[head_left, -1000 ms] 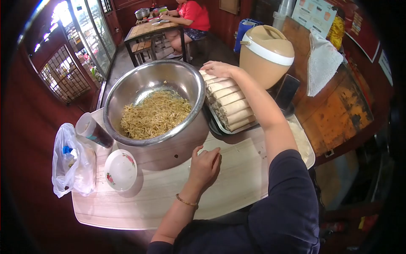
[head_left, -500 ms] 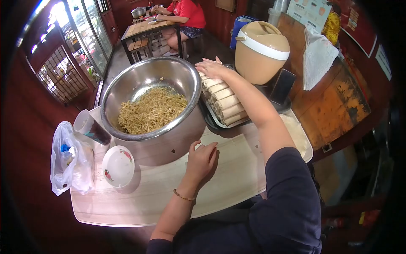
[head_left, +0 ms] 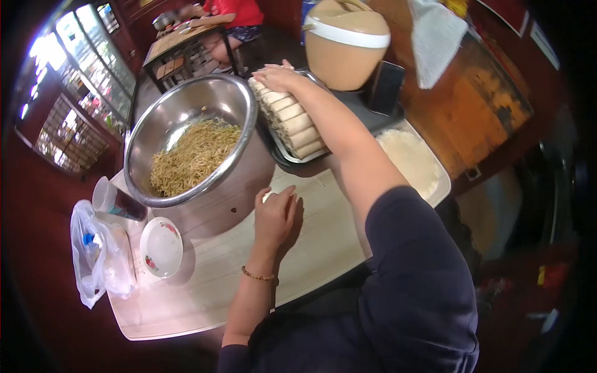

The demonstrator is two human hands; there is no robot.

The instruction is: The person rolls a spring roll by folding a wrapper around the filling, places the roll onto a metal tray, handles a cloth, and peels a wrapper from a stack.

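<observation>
- Large round stainless-steel basin (head_left: 157, 121): immediately left of the right grip; contains shredded yellow-brown filling (head_left: 193, 158).
- Tan jug with white band (head_left: 348, 50): right of the right grip; black rectangular phone (head_left: 387, 88) stands near it.
- Round, flat, pale sheet (head_left: 407, 160): right of both grips, beyond the forearm.
- White floral bowl (head_left: 161, 247), clear cup of dark liquid (head_left: 118, 200) and translucent plastic bag (head_left: 102, 252): left of the left grip, on the pale wood-grain worktop (head_left: 317, 242).
- Obstruction: the right forearm (head_left: 336, 127) hides part of the stacked pale tubular rolls (head_left: 291, 121), located under and nearer than the right grip.
- Right grip (head_left: 277, 78): fingers extended, palm down, resting on the rolls' far end.
- Left grip (head_left: 273, 214): loosely curled above the worktop; whether it pinches the small white patch (head_left: 267, 197) at the thumb cannot be determined.
</observation>
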